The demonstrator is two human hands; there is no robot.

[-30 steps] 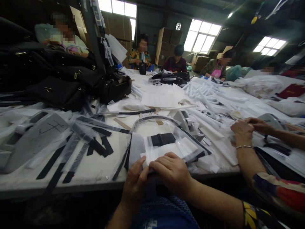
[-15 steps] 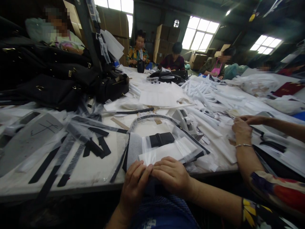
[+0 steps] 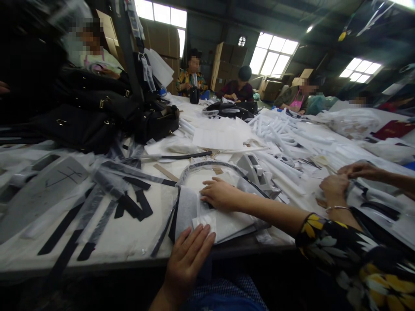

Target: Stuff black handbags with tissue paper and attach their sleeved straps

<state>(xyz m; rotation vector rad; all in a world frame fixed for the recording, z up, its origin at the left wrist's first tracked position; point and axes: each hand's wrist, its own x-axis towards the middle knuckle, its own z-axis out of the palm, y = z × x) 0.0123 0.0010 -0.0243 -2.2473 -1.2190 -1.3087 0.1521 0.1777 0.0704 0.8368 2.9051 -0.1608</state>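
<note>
A black bag [image 3: 173, 222] lies flat in front of me at the table's front edge, with grey sheet [image 3: 188, 203] and white paper [image 3: 235, 223] over it. Its handle [image 3: 212, 165], wrapped in clear film, arches away from me. My left hand [image 3: 193, 250] rests flat, fingers stretched, on the near edge of the white packing. Across the bag reaches my right hand [image 3: 222, 194], fingers extended and lying on top. It covers most of a small black flap piece, of which only a bit shows under the fingers.
Black straps in film [image 3: 97, 224] lie to the left, beside a grey marked panel [image 3: 61, 175]. A tape dispenser [image 3: 254, 168] stands behind the bag. Black bags [image 3: 81, 125] are piled at the left. At the right, a co-worker's hands [image 3: 337, 188] work close by; other people sit across the table.
My right hand has left the near edge beside my left hand and moved forward over the bag. My left hand has flattened onto the packing. The co-worker's hands have shifted slightly.
</note>
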